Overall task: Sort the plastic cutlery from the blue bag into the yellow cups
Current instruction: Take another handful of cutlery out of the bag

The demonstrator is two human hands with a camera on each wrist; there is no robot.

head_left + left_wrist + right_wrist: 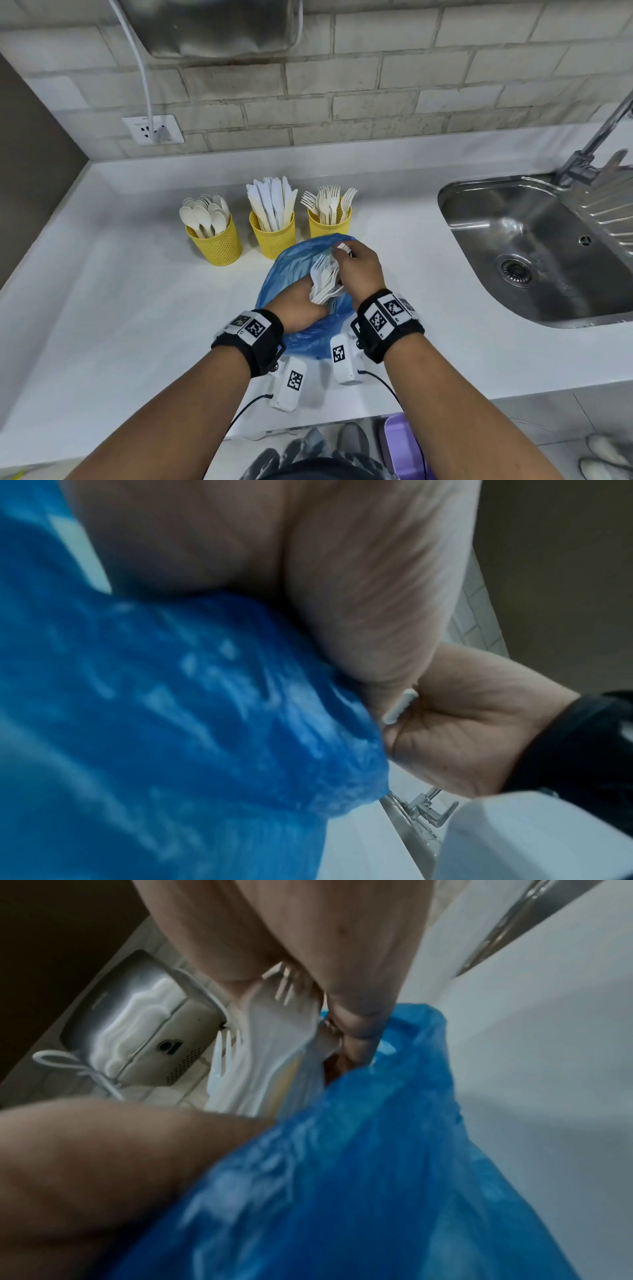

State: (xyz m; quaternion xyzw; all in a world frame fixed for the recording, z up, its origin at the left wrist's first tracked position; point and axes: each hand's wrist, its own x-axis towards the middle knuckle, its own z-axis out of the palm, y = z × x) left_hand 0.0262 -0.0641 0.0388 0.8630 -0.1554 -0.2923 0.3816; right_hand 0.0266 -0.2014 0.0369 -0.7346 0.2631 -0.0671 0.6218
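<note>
A blue bag lies open on the white counter, just in front of three yellow cups. The left cup holds spoons, the middle cup knives, the right cup forks. A bunch of white forks sticks out of the bag's mouth, tines up and to the left. My left hand reaches into the bag and grips the bunch low down, its fingertips hidden. My right hand curls round the fork heads from above. The right wrist view shows the forks pinched between my fingers above the bag.
A steel sink with a tap is set into the counter at the right. A wall socket with a white cable sits on the tiled wall behind. The counter's front edge runs under my forearms.
</note>
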